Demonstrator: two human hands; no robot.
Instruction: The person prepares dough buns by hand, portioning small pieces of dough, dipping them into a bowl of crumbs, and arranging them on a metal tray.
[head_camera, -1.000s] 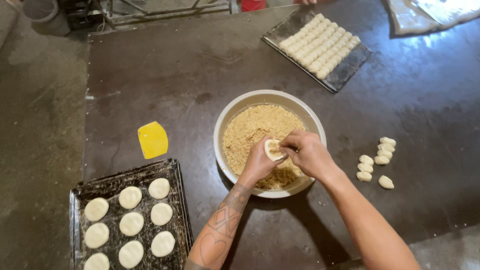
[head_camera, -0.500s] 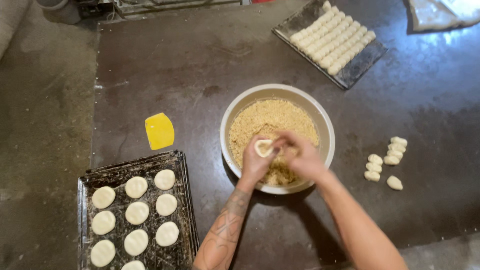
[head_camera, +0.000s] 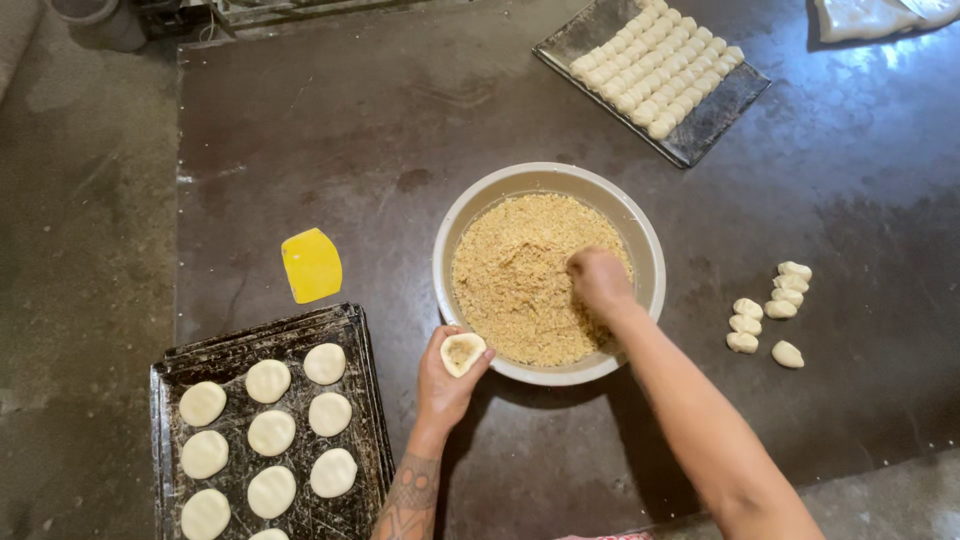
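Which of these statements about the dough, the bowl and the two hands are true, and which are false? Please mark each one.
1. The left hand holds a dough cup with some crumb filling inside. True.
2. The right hand rests on the yellow scraper. False: it reaches into the crumb filling in the round bowl; the scraper lies alone, left of the bowl.
3. The near baking tray carries flat round dough pieces. True.
4. The small dough balls right of the bowl lie on a tray. False: they lie directly on the dark table.
5. The far tray is empty. False: it holds rows of small dough pieces.
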